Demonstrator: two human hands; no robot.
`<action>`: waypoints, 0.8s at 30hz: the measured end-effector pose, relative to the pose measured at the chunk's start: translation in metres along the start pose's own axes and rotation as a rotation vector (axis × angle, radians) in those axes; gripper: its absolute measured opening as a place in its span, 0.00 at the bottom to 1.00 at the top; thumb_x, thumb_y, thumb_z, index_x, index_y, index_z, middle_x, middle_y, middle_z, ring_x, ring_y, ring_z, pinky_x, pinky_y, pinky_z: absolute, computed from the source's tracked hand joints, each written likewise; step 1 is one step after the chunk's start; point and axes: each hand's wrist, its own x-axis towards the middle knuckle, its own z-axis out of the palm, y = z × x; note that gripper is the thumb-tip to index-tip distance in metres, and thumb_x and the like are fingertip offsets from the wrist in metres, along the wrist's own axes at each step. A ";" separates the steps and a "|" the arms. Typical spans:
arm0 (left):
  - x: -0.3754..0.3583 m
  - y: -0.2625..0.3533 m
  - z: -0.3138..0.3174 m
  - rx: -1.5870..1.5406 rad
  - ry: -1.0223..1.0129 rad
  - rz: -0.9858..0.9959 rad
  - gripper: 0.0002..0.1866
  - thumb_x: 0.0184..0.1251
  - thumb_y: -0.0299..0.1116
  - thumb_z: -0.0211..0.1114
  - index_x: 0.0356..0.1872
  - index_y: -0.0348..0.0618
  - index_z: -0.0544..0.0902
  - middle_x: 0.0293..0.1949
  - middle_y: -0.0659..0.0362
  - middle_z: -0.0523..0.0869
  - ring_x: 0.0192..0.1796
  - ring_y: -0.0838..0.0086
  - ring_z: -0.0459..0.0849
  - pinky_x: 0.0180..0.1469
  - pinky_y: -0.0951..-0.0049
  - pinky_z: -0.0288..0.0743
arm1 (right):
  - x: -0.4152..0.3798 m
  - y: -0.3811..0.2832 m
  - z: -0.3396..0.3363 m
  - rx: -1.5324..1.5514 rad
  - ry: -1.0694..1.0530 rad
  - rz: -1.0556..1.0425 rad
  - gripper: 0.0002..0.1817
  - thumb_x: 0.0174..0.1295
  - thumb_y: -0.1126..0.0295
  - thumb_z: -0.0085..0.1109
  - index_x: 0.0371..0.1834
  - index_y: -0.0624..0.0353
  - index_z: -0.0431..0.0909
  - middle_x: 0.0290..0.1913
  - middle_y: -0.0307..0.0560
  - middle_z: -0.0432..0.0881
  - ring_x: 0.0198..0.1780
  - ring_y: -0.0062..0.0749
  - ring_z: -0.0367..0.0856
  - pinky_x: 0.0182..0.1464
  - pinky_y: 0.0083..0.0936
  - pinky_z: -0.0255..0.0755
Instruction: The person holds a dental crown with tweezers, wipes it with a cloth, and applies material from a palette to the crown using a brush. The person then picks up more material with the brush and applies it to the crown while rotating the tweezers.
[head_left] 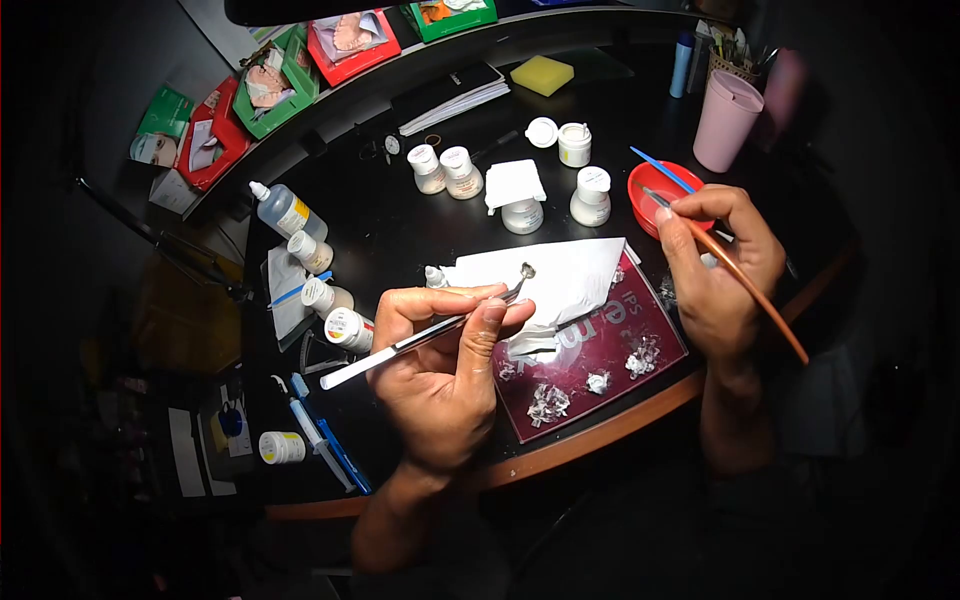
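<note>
My left hand (pixel 435 375) is closed around slim tweezers (pixel 392 353) with a pale end. At their tip sits a small dark grey piece (pixel 528 270) like a dental crown, above white paper (pixel 575 270). Pinched in my right hand (pixel 735 270) is a brush (pixel 755 292) with an orange-brown handle, its tip over the red bowl (pixel 637 205). A blue stick (pixel 662 167) leans across that bowl. Under the paper lies a maroon board (pixel 580 390) with several crumpled white tissue bits (pixel 548 405) on it.
Several white-capped jars (pixel 590 205) stand behind the paper, one topped by a folded tissue (pixel 515 185). On the left are a dropper bottle (pixel 290 212), more jars (pixel 348 328) and a syringe (pixel 318 440). A pink tumbler (pixel 727 120) and yellow sponge (pixel 542 75) stand farther back.
</note>
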 end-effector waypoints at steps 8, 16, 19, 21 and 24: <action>0.002 -0.002 -0.002 -0.021 -0.009 -0.027 0.10 0.74 0.15 0.64 0.46 0.32 0.71 0.43 0.43 0.88 0.46 0.62 0.94 0.50 0.70 0.92 | 0.035 0.084 -0.040 -0.509 -0.165 -0.061 0.07 0.59 0.72 0.74 0.33 0.65 0.88 0.31 0.51 0.88 0.38 0.40 0.87 0.42 0.34 0.78; 0.003 -0.005 -0.002 -0.034 0.017 -0.043 0.11 0.73 0.15 0.66 0.46 0.33 0.71 0.40 0.47 0.87 0.43 0.65 0.94 0.47 0.73 0.92 | 0.024 0.077 -0.050 -0.327 -0.103 -0.005 0.03 0.62 0.75 0.72 0.34 0.63 0.89 0.32 0.45 0.85 0.34 0.27 0.78 0.39 0.27 0.70; 0.003 -0.005 -0.002 -0.042 0.032 -0.045 0.11 0.73 0.16 0.66 0.45 0.33 0.71 0.38 0.49 0.87 0.42 0.67 0.94 0.45 0.74 0.92 | 0.005 0.068 -0.073 -0.180 -0.101 0.071 0.03 0.63 0.77 0.70 0.38 0.64 0.88 0.33 0.38 0.81 0.34 0.18 0.72 0.36 0.20 0.64; 0.003 -0.004 -0.001 -0.039 0.034 -0.030 0.11 0.73 0.17 0.67 0.45 0.33 0.71 0.37 0.50 0.87 0.42 0.67 0.94 0.45 0.75 0.92 | -0.009 0.065 -0.088 -0.194 -0.164 0.060 0.03 0.62 0.79 0.70 0.38 0.64 0.88 0.34 0.39 0.81 0.33 0.18 0.71 0.36 0.20 0.64; 0.003 -0.005 -0.003 -0.021 0.021 -0.006 0.10 0.73 0.18 0.67 0.44 0.32 0.72 0.37 0.51 0.87 0.42 0.67 0.94 0.44 0.75 0.92 | -0.026 0.070 -0.104 -0.261 -0.184 0.096 0.02 0.61 0.80 0.68 0.35 0.65 0.85 0.34 0.39 0.79 0.32 0.17 0.71 0.36 0.19 0.63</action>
